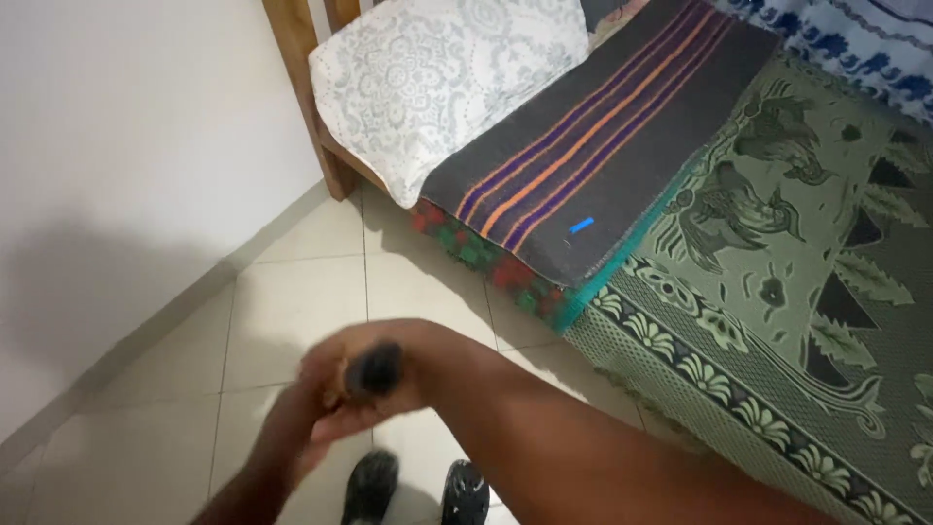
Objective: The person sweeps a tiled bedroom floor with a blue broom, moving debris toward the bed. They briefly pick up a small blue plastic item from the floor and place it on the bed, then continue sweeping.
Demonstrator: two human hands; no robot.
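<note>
My two hands meet low in the middle of the view, above the tiled floor, and both are blurred. My right hand (413, 365) reaches in from the lower right and wraps around a small dark rounded object (374, 371). From the lower left, my left hand (309, 406) closes around the same object from below. A yellowish part shows beside its dark end; what kind of thing it is cannot be told. My feet in black shoes (369, 486) stand directly beneath the hands.
A bed fills the right side, with a green patterned bedspread (777, 292), a grey blanket with orange and purple stripes (593, 146) and a white patterned pillow (437, 78). A wooden bed frame (306, 87) stands by the white wall (126, 175). Pale floor tiles (292, 311) lie at left.
</note>
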